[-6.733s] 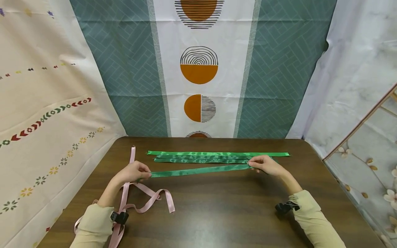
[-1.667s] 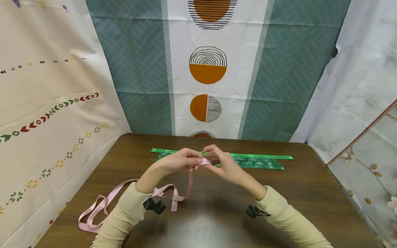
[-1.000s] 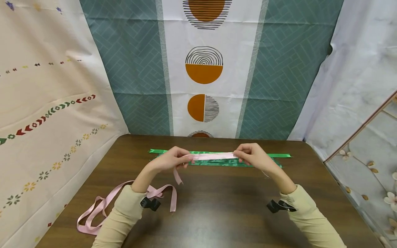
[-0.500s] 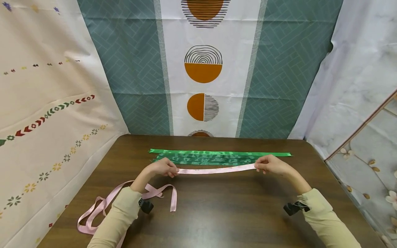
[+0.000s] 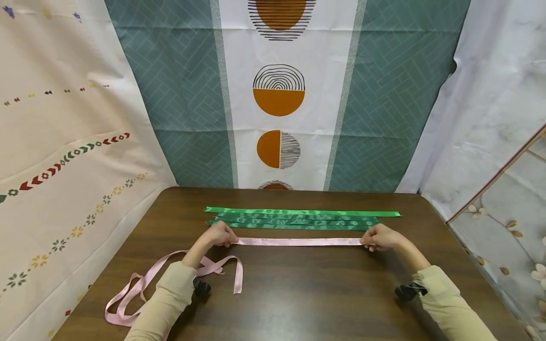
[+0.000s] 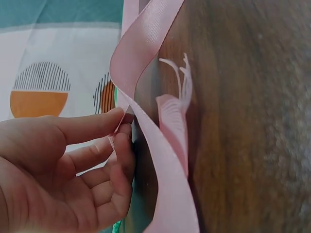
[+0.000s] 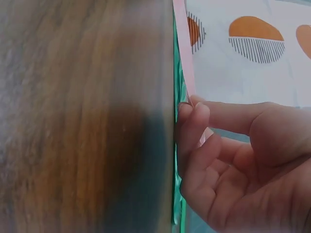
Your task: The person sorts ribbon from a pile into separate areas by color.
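A pink ribbon is stretched straight from side to side just in front of the green ribbons. My left hand pinches its left end between thumb and fingertips; the left wrist view shows that hand close up. At the other end my right hand pinches the ribbon, and in the right wrist view the pink strip runs away from the fingertips. Behind lie several green ribbons, a bright one farthest back and darker ones side by side nearer.
A loose pile of pink ribbon curls on the left of the brown table, partly under the left forearm. One tail of it points toward the front. Patterned cloths hang behind and at both sides.
Earlier both hands held a green ribbon, which now lies with the others. They then drew a pink ribbon apart between them, and it has come lower and nearer, now straight and level.
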`<control>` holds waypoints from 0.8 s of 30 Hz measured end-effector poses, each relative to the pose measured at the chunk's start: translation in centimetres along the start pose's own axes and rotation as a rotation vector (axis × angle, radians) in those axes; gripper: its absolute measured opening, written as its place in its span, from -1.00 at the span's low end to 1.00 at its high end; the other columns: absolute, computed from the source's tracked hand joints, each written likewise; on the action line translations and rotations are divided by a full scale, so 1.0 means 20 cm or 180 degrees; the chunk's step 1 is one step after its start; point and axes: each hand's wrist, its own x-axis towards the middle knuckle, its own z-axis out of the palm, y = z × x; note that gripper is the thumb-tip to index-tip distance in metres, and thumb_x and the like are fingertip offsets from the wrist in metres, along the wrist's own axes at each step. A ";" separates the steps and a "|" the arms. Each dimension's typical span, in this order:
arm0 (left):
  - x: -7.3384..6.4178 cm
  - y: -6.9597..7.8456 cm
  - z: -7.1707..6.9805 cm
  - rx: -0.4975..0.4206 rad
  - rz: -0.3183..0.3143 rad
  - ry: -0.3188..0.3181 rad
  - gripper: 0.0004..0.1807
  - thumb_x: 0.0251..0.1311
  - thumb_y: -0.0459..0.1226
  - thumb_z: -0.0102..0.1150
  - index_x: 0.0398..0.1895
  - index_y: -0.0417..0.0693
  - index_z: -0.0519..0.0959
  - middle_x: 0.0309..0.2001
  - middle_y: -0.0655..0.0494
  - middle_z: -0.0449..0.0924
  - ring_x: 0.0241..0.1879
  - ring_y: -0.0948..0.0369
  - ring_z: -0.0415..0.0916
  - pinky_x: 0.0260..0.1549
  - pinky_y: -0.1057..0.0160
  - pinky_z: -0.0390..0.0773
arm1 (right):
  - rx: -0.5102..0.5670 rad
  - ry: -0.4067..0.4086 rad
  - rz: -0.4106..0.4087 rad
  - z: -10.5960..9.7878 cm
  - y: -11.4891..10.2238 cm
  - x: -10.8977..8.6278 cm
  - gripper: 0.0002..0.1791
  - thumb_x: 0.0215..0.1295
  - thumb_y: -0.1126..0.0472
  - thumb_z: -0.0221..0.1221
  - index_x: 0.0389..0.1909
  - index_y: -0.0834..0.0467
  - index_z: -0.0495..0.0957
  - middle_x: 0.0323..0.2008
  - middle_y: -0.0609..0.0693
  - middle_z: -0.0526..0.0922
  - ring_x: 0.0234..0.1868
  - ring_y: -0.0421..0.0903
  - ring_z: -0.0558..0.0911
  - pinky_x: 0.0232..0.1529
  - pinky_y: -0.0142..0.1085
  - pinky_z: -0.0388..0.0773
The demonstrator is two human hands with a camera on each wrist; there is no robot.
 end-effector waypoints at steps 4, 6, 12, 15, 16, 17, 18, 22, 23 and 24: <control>0.01 -0.02 0.00 0.0021 -0.0027 0.0051 -0.85 0.07 -0.31 0.34 -0.50 -0.27 0.73 -0.75 0.22 0.47 -0.69 0.36 0.39 -0.67 0.45 0.30 | -0.0139 0.0083 0.0030 0.00 0.02 -0.01 -0.72 0.32 0.23 0.17 -0.40 0.42 0.59 -0.67 -0.16 0.50 -0.64 -0.33 0.42 -0.62 -0.50 0.28; 0.01 -0.03 -0.01 0.0083 -0.0031 0.0088 -0.83 0.04 -0.28 0.38 -0.54 -0.25 0.73 -0.77 0.22 0.46 -0.71 0.36 0.37 -0.68 0.44 0.28 | -0.0244 0.0159 0.0036 0.00 0.04 -0.01 -0.71 0.31 0.21 0.19 -0.46 0.39 0.59 -0.69 -0.16 0.49 -0.65 -0.33 0.40 -0.62 -0.48 0.28; 0.02 -0.02 -0.02 0.0277 -0.0061 0.0151 -0.76 -0.03 -0.20 0.44 -0.63 -0.20 0.71 -0.79 0.21 0.42 -0.70 0.33 0.31 -0.65 0.39 0.27 | -0.0409 0.0396 0.0109 -0.01 0.05 -0.02 -0.67 0.24 0.15 0.26 -0.65 0.25 0.54 -0.74 -0.16 0.42 -0.70 -0.30 0.32 -0.65 -0.46 0.23; 0.02 -0.02 -0.02 0.0372 -0.0064 0.0170 -0.73 -0.05 -0.18 0.46 -0.67 -0.20 0.69 -0.79 0.21 0.42 -0.68 0.31 0.33 -0.63 0.38 0.30 | -0.0467 0.0401 0.0152 -0.01 0.05 -0.01 -0.64 0.21 0.13 0.29 -0.71 0.19 0.51 -0.77 -0.16 0.40 -0.73 -0.31 0.27 -0.66 -0.46 0.19; 0.02 -0.03 -0.03 0.0405 -0.0059 0.0173 -0.73 -0.06 -0.17 0.47 -0.68 -0.19 0.69 -0.79 0.21 0.42 -0.67 0.31 0.34 -0.63 0.38 0.30 | -0.0491 0.0396 0.0161 -0.01 0.06 -0.01 -0.63 0.20 0.12 0.29 -0.72 0.17 0.50 -0.78 -0.17 0.39 -0.74 -0.31 0.25 -0.66 -0.46 0.19; 0.02 -0.02 -0.03 0.0429 -0.0069 0.0177 -0.72 -0.07 -0.16 0.47 -0.69 -0.19 0.69 -0.80 0.22 0.42 -0.66 0.31 0.35 -0.62 0.38 0.31 | -0.0523 0.0400 0.0177 -0.01 0.06 -0.01 -0.62 0.19 0.11 0.30 -0.74 0.16 0.49 -0.79 -0.17 0.38 -0.75 -0.31 0.24 -0.66 -0.46 0.18; 0.01 -0.02 -0.03 0.0465 -0.0068 0.0187 -0.71 -0.07 -0.16 0.48 -0.70 -0.18 0.69 -0.80 0.23 0.42 -0.66 0.30 0.36 -0.61 0.38 0.31 | -0.0547 0.0410 0.0200 0.00 0.06 -0.01 -0.62 0.18 0.11 0.31 -0.75 0.14 0.48 -0.79 -0.17 0.38 -0.75 -0.31 0.24 -0.66 -0.45 0.18; 0.00 -0.02 -0.02 0.0504 -0.0083 0.0196 -0.68 -0.08 -0.16 0.49 -0.74 -0.19 0.66 -0.82 0.23 0.39 -0.66 0.29 0.35 -0.61 0.38 0.30 | -0.0620 0.0475 0.0262 0.01 0.08 0.00 -0.61 0.13 0.09 0.35 -0.76 0.11 0.47 -0.79 -0.18 0.37 -0.74 -0.30 0.25 -0.65 -0.45 0.19; 0.00 -0.02 -0.02 0.0514 -0.0082 0.0200 -0.68 -0.08 -0.16 0.49 -0.75 -0.19 0.66 -0.83 0.23 0.38 -0.66 0.29 0.35 -0.61 0.38 0.31 | -0.0645 0.0486 0.0272 0.01 0.08 0.01 -0.61 0.13 0.09 0.35 -0.76 0.11 0.46 -0.79 -0.18 0.37 -0.74 -0.30 0.25 -0.65 -0.45 0.19; 0.00 -0.02 -0.02 0.0518 -0.0079 0.0203 -0.67 -0.09 -0.16 0.50 -0.76 -0.20 0.65 -0.83 0.23 0.38 -0.67 0.28 0.35 -0.61 0.38 0.30 | -0.0660 0.0499 0.0285 0.01 0.08 0.01 -0.61 0.12 0.09 0.36 -0.76 0.10 0.46 -0.79 -0.17 0.37 -0.74 -0.30 0.26 -0.65 -0.45 0.20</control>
